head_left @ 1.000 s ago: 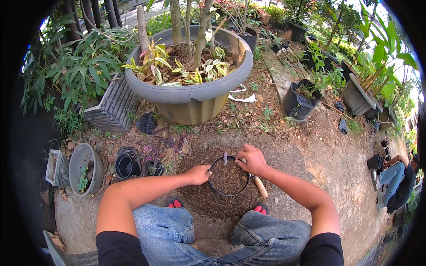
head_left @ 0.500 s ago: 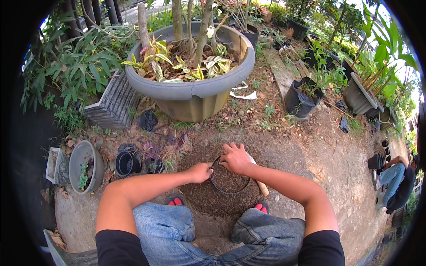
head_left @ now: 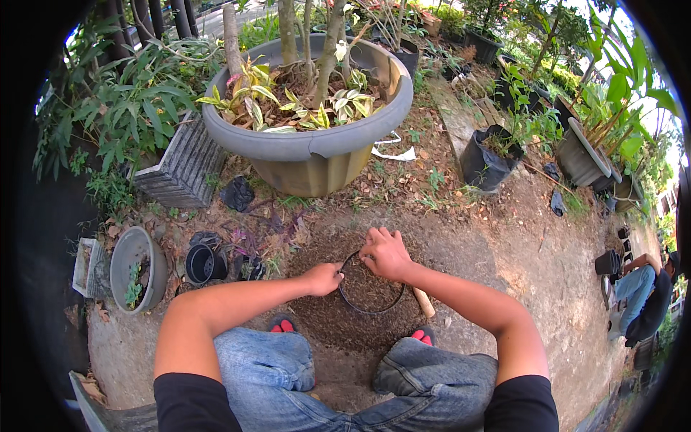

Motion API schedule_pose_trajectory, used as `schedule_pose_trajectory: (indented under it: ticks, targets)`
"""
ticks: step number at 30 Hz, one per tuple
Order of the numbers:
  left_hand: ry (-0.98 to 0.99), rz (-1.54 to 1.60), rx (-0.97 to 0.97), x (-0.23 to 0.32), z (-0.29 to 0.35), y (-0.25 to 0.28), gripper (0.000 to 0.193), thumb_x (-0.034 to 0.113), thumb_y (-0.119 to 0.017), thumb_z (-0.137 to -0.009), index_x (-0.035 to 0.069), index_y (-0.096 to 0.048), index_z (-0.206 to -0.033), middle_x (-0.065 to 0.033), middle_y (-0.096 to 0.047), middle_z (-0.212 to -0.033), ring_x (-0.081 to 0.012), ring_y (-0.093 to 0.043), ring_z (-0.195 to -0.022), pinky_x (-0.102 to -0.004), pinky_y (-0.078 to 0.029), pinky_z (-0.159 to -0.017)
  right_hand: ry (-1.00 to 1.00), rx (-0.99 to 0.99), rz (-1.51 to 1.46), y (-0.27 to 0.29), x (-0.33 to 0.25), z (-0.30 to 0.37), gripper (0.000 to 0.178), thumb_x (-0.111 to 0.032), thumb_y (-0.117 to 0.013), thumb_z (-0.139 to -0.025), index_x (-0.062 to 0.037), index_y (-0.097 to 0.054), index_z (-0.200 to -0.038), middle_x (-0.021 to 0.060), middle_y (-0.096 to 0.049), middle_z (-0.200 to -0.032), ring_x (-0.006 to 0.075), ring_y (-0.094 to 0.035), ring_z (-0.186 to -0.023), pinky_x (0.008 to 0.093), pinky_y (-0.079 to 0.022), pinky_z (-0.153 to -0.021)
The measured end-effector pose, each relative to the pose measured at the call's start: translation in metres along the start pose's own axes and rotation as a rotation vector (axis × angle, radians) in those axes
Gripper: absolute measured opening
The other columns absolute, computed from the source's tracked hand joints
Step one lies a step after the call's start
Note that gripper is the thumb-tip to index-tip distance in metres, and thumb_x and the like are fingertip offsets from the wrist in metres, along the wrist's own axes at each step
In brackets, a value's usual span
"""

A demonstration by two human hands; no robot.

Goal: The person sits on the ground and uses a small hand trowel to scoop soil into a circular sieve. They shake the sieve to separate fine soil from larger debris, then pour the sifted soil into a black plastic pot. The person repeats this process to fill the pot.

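A black round pot [head_left: 372,312] full of brown soil stands between my feet, with a mound of loose dark soil [head_left: 306,309] around it. My left hand [head_left: 322,279] is closed on the left side of its rim. Over the far part of the pot, my right hand [head_left: 386,253] has its fingers bent down and closed at the soil beside the rim. What those fingers hold, if anything, is hidden beneath the hand. Just right of the pot lies a tool with a light wooden handle [head_left: 424,303]; its other end is covered by my right forearm.
Ahead stands a large grey planter [head_left: 309,147] with trunks and variegated leaves. To the left are a small black pot [head_left: 204,265], a grey round pot [head_left: 119,266] and a grey rectangular planter [head_left: 180,158]. A black grow bag [head_left: 487,162] and a seated person [head_left: 637,291] are at the right.
My right hand has shifted slightly up and to the left over the pot, its fingers drawn closer together. My left hand stays on the rim.
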State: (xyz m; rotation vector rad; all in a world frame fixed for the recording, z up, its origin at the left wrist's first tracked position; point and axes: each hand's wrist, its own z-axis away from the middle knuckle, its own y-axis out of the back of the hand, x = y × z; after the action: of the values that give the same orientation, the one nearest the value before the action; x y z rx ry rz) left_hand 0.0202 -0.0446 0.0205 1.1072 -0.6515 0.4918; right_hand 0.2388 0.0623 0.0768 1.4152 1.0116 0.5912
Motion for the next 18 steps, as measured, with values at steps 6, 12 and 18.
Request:
schedule_pose_trajectory:
  ticks: [6, 12, 18]
  targets:
    - [0.041, -0.017, -0.030, 0.010, -0.001, 0.004, 0.033, 0.025, -0.053, -0.101, 0.008, -0.059, -0.128, -0.0220, -0.069, -0.093, -0.0422, -0.067, -0.091, -0.0505, -0.050, -0.083, -0.032, -0.147, 0.112, -0.007, -0.015, -0.003, 0.013, -0.026, -0.074, -0.081, -0.0187, -0.077, -0.091, 0.0065, -0.053, -0.112, 0.0267, -0.050, -0.113, 0.0498, -0.040, -0.089]
    - [-0.017, -0.016, 0.012, 0.000, 0.001, 0.001, 0.032, 0.025, -0.053, -0.101, 0.009, -0.059, -0.128, -0.0188, -0.069, -0.085, -0.0392, -0.068, -0.082, -0.0489, -0.051, -0.077, -0.031, -0.071, -0.004, -0.013, -0.009, -0.004, 0.011, -0.024, -0.073, -0.082, -0.0186, -0.076, -0.091, 0.0069, -0.053, -0.111, 0.0268, -0.050, -0.114, 0.0500, -0.039, -0.090]
    - [0.055, 0.004, -0.061, 0.009, 0.000, 0.006, 0.034, 0.026, -0.053, -0.100, 0.006, -0.059, -0.127, -0.0274, -0.069, -0.108, -0.0475, -0.064, -0.105, -0.0536, -0.049, -0.094, -0.124, -0.096, -0.080, 0.001, -0.004, 0.003, 0.011, -0.024, -0.073, -0.082, -0.0199, -0.076, -0.092, 0.0066, -0.053, -0.109, 0.0270, -0.051, -0.114, 0.0507, -0.039, -0.091]
